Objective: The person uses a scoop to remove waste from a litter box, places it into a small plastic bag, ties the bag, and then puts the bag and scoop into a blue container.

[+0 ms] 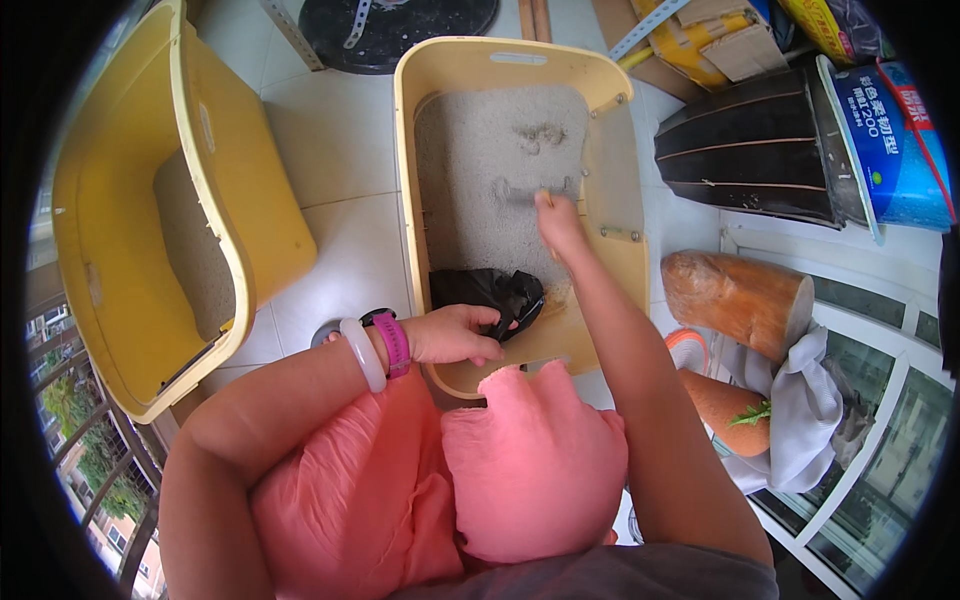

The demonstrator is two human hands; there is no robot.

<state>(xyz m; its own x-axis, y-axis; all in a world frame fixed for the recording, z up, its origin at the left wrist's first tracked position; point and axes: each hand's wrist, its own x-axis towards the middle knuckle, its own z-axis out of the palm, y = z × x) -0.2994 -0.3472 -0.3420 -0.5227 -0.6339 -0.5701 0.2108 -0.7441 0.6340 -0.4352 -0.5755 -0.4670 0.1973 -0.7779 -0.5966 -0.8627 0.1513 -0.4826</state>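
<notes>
A cream-yellow plastic litter box [403,165] lies before me, holding grey granular litter [472,172]. My right hand [559,225] is closed around the yellow handle of a scoop [525,193], whose grey head rests at the litter's surface. Beyond it the litter has a dark, disturbed patch [541,135]. A black plastic bag [469,289] lies in the near end of the box, and my left hand [461,334] pinches its edge between thumb and fingers. Part of the scoop's head is hard to tell from the litter.
Left stands a second yellow bin [262,202] with grey litter inside. A round black base [397,34] lies beyond the box. To the right are a dark ribbed container [742,142], a blue bucket [892,142], a wooden log [735,300] and cardboard [742,52]. Railings [105,480] run lower left.
</notes>
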